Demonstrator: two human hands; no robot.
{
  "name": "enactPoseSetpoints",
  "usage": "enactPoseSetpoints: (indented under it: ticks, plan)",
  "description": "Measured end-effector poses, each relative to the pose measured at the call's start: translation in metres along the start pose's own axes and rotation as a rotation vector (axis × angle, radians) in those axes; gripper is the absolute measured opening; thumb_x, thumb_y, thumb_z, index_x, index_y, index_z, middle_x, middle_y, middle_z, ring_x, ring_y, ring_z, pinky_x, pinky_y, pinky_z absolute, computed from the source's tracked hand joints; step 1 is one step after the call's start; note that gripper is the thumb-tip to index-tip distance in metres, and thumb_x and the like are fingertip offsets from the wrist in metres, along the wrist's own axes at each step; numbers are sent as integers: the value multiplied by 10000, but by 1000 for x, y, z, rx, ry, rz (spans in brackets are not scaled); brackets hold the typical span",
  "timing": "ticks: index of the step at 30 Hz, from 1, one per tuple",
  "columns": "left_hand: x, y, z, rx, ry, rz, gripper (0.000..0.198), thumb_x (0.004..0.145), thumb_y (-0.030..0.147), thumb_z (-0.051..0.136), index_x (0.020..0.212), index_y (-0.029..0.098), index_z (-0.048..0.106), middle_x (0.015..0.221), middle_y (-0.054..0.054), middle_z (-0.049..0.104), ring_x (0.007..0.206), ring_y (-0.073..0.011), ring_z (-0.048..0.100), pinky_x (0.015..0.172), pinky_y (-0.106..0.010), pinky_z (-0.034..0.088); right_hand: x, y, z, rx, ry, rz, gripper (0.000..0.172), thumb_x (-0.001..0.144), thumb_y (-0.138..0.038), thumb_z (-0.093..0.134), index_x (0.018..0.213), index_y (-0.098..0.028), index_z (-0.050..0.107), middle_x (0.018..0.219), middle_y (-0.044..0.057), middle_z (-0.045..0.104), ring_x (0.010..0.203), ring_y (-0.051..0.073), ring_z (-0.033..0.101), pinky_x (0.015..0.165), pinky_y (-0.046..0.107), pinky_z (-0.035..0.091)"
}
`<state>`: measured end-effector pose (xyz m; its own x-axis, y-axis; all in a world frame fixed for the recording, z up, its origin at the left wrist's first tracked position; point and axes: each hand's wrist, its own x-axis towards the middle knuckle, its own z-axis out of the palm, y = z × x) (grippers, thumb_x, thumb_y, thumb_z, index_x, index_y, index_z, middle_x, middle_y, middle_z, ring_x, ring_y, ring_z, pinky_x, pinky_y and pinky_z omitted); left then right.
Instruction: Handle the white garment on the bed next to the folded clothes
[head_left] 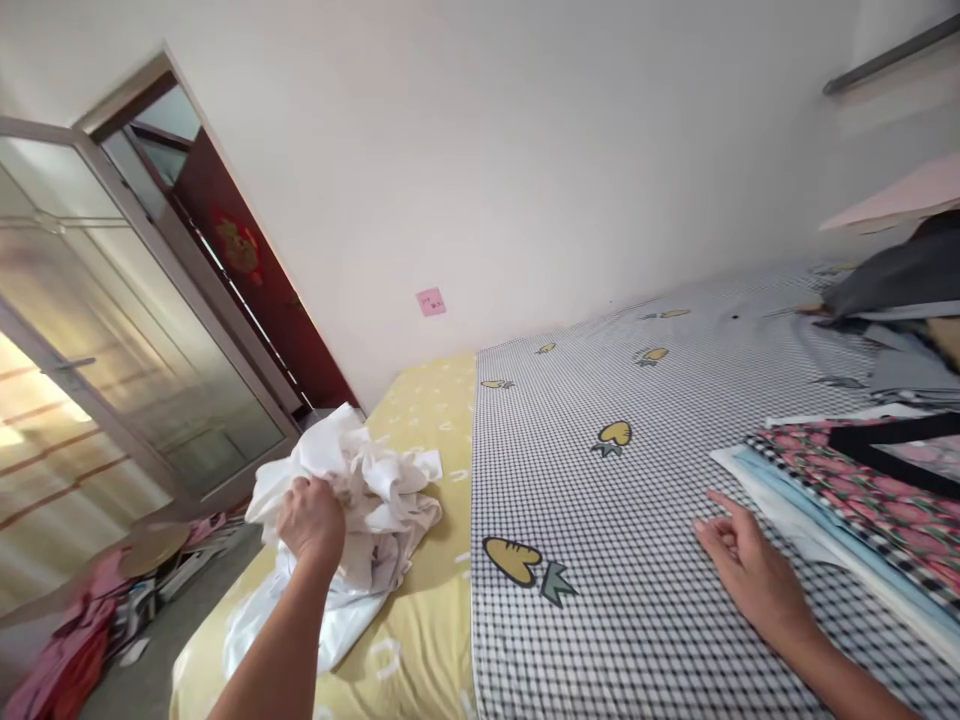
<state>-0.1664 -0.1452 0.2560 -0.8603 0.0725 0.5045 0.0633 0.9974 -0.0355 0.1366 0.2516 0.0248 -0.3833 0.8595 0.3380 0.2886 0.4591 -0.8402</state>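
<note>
My left hand [311, 518] is closed on a crumpled white cloth [390, 480] at the left side of the bed. Part of a thin white bag or sheet [259, 610] shows beneath that heap. Over the checked bedsheet [570, 500], my right hand [742, 560] is raised with its index finger stretched out and the others curled, holding nothing. Just right of it lies a stack of folded clothes [885, 470], a pink floral garment with black trim on top and light blue and white layers below.
A yellow sheet [427, 590] covers the bed's left part. Dark and grey clothes [892, 280] are piled at the far right. Pink items and other clutter [97, 610] lie on the floor at left, near an open glass-panelled door [150, 300]. A pink note [430, 302] sticks to the wall.
</note>
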Motion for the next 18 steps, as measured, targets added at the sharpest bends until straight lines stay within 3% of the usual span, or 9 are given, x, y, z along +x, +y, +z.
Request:
enactPoseSetpoints:
  ticks: [3,6,8,13,18]
  plan:
    - [-32,-30,42,68,-177,119,358,918,68,355,982,104,705,1138,-150,686,1108,-295,608,916,-395,461,3,9,4,-76,-18,-74,584,793,-601,488,1223,-215,573,798,68,695,702,300,670,654,420,508]
    - [-70,-46,79,95,-261,183,356,906,71,402,1046,146,721,1191,-140,697,1190,-297,578,961,-391,439,5,14,6,-132,-35,-162,467,786,-555,493,1104,-237,621,800,75,703,683,296,663,673,433,517]
    - [-88,-51,94,102,-276,188,400,932,90,366,1122,154,712,1234,-145,690,1258,-316,535,998,-411,414,6,17,6,-172,-51,-211,397,792,-521,475,1025,-247,642,835,86,719,703,293,671,691,438,521]
    - [-101,-51,107,99,-316,137,483,950,83,294,1234,140,680,1262,-164,690,1318,-348,502,1005,-443,416,8,23,11,-281,-51,-298,309,802,-439,428,905,-263,660,952,110,750,810,307,694,695,443,505]
    - [-104,-32,102,74,-325,10,517,923,46,274,1302,99,622,1351,-219,631,1314,-356,526,1008,-495,448,6,21,13,-354,-77,-302,343,821,-388,381,923,-247,676,977,116,751,809,309,696,699,456,500]
